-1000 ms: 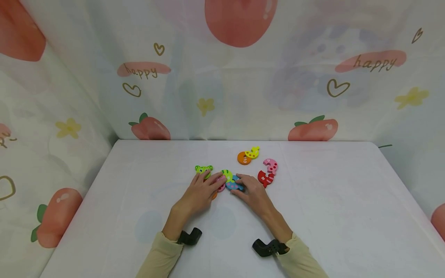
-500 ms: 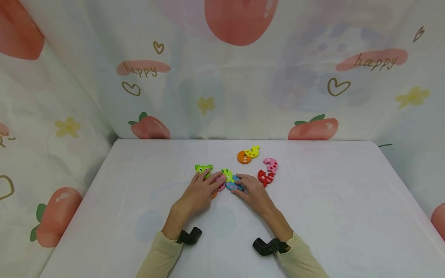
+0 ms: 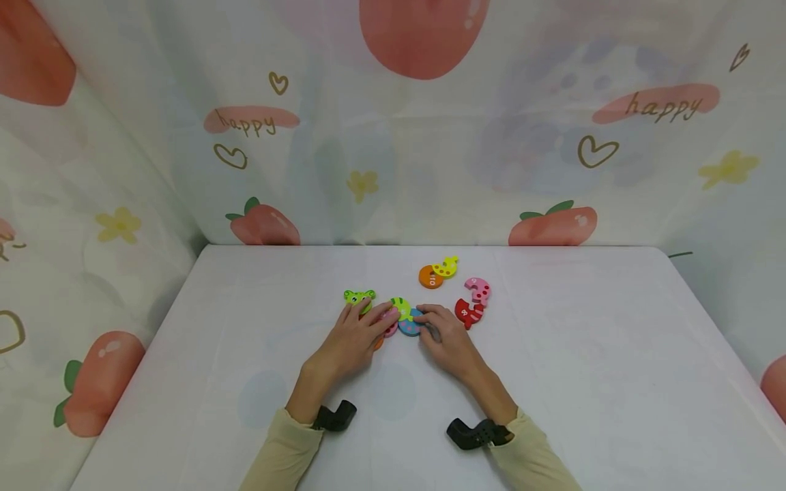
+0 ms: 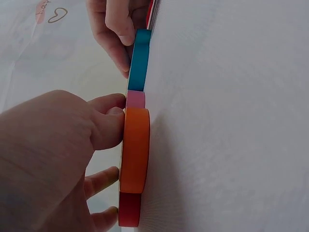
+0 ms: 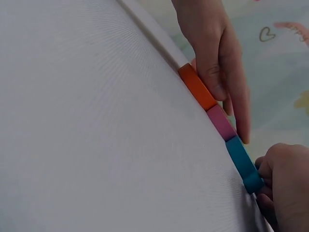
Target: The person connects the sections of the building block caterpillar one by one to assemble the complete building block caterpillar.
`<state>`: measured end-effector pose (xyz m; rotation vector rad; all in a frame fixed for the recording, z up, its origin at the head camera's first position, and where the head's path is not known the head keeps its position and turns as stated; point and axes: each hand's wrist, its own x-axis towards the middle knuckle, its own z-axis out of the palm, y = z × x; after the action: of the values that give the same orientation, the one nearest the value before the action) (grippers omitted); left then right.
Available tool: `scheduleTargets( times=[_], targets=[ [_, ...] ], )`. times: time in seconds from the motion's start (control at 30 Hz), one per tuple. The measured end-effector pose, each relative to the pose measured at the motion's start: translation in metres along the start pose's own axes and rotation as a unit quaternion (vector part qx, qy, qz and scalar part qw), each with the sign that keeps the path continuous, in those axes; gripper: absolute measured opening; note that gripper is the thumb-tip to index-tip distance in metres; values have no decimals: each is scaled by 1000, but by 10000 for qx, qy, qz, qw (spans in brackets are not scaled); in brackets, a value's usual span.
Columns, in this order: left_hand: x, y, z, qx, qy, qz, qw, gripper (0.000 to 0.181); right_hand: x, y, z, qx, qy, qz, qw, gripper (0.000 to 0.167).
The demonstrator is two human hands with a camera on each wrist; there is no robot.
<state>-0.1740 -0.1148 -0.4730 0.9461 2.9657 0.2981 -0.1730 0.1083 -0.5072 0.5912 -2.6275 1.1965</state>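
Note:
In the head view my left hand (image 3: 350, 341) rests with spread fingers on a chain of joined wooden caterpillar puzzle pieces. The green head piece (image 3: 359, 299) shows beyond the fingers; other parts are covered. In the left wrist view its thumb touches the top of an orange piece (image 4: 136, 150), with a red piece (image 4: 129, 210) beside it. A pink piece (image 5: 221, 123) links the orange one to a blue dotted piece (image 3: 410, 323). A light green piece (image 3: 402, 308) joins there too. My right hand (image 3: 451, 341) holds the blue piece's right end with thumb and fingers.
Right of the hands lie a red striped piece (image 3: 469, 314) and a pink dotted piece (image 3: 479, 290), touching each other. Farther back, an orange piece numbered 10 (image 3: 431, 277) touches a yellow dotted piece (image 3: 445, 268). A white cloth covers the table (image 3: 583, 361); a printed curtain (image 3: 442, 164) hangs behind.
My right thumb has shifted right, from the blue piece's front edge to its right end. The left hand and the loose pieces have stayed in place.

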Motion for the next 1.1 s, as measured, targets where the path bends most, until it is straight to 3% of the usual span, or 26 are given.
scheduleTargets(
  times=[0.13, 0.37, 0.47, 0.87, 1.1],
  targets=[
    [2, 1, 2, -135, -53, -79, 9999, 50, 0, 0, -1, 107, -36, 185, 9998, 24],
    [4, 9, 1, -79, -300, -251, 9992, 49, 1, 3, -1, 321, 515, 353, 9975, 27],
    [4, 11, 1, -77, -330, -295, 9990, 47, 2, 3, -1, 432, 574, 442, 9964, 26],
    [6, 19, 4, -485, 4, -608, 9970, 38, 0, 3, -1, 396, 886, 559, 9937, 23],
    [13, 28, 10, -702, 339, -1015, 9918, 30, 1, 4, 0, 349, 911, 546, 9937, 23]
  ],
)
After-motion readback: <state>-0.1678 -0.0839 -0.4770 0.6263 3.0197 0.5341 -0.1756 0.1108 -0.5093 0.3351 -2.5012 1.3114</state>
